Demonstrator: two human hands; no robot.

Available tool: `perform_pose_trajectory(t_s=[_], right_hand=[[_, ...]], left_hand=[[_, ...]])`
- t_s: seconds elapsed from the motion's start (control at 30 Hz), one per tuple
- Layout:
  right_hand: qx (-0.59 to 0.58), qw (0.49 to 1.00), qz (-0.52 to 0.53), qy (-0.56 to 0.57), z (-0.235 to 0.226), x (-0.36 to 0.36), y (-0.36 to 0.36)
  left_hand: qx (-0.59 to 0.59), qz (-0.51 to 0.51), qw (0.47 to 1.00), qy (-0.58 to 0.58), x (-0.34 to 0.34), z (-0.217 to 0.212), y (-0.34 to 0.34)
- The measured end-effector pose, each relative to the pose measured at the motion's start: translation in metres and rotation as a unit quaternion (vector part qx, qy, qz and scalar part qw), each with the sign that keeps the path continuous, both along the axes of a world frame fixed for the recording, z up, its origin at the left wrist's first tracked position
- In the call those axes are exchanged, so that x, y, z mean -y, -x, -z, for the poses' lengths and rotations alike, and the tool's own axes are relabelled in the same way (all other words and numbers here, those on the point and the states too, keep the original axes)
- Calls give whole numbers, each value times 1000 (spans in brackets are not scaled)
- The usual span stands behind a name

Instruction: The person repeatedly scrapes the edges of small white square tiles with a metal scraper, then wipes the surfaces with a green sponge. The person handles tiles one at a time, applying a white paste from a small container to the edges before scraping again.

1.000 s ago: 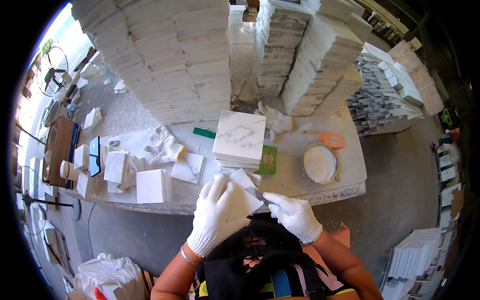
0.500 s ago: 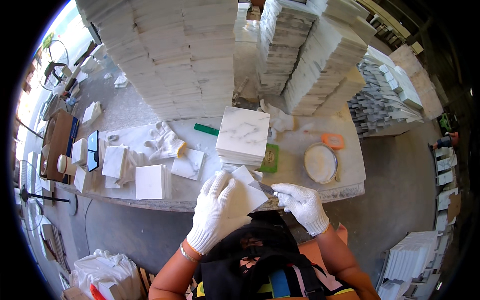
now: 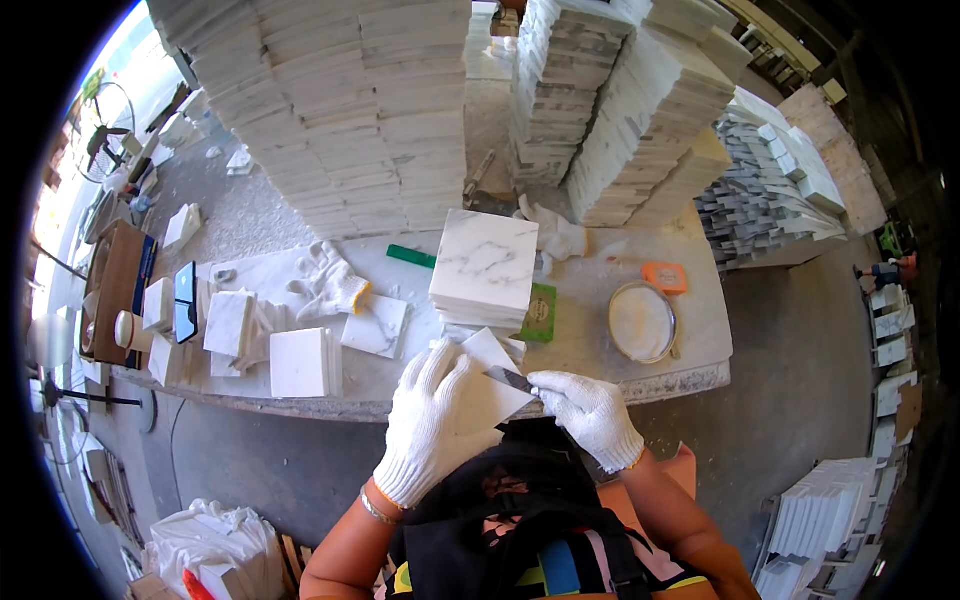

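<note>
My left hand, in a white knit glove, grips a white marble tile tilted at the table's near edge. The gloved right hand is closed around a small tool with a flat grey blade, perhaps a putty knife; its handle is mostly hidden by the fingers. The blade lies over the right part of the tile. Just beyond both hands stands a stack of grey-veined marble tiles. To the right of that stack lies a green packet.
On the table are a round dish of white material, an orange block, a green bar, a spare glove, a phone and upright tiles. Tall tile stacks rise behind.
My right hand has moved left and slightly inward, bringing the blade further over the tile. The left hand and the tile have barely shifted.
</note>
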State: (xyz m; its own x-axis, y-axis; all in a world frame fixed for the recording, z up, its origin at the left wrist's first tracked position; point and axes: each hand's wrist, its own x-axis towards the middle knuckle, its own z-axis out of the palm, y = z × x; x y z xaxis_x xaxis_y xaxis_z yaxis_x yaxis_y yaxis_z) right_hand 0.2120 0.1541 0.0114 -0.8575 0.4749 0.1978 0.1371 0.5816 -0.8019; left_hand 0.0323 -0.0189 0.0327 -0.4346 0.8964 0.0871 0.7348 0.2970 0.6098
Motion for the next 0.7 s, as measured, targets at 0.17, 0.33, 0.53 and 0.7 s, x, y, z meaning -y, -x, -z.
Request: perform_pose_trajectory(t_s=[0.17,0.33,0.53,0.7], right_hand=[[11,994,-77,-82,3,21,0],[55,967,43,244,-7,3,-22],[29,929,114,352,0,-13,-40],[18,927,141,348,10,-3,-33]], left_hand=[[-14,0,1000,-17,-2,6,0],[-59,0,998,22,-5,0,-2],[-108,-17,994,26,-25,6,-13],[-26,-20,997,64,-35,-5,-9]])
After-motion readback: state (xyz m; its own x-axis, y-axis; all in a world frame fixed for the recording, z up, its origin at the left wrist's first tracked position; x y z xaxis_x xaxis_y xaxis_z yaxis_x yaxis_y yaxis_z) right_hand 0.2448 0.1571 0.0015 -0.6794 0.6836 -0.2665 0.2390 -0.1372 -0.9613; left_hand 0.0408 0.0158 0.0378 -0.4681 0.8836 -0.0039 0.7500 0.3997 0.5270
